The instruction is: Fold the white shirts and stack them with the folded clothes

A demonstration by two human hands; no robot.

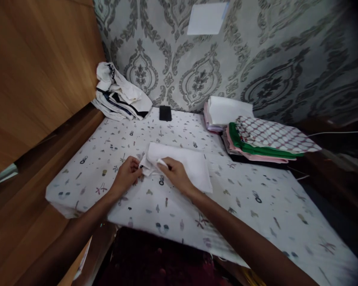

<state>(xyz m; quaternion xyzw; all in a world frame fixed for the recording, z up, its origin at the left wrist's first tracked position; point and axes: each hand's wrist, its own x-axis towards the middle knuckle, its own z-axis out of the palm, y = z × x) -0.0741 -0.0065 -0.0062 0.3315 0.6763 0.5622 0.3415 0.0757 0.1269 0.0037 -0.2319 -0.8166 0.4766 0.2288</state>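
Observation:
A white folded cloth garment (193, 165) lies flat on the patterned tablecloth in the middle of the table. At its left end the fabric is bunched and uneven, with a small dark spot near the edge. My left hand (127, 174) pinches that left end between thumb and fingers. Over the garment's near left part, my right hand (175, 173) grips a raised fold of the same white fabric. Both hands are closed, and the fingertips are partly hidden by the cloth.
Crumpled white and black clothes (122, 93) are heaped at the back left beside a wooden cabinet (44, 59). A dark flat object, perhaps a phone or wallet (165, 113), lies near the wall. Folded white cloths (229, 110) and a stack with green fabric (259, 149) stand at the right.

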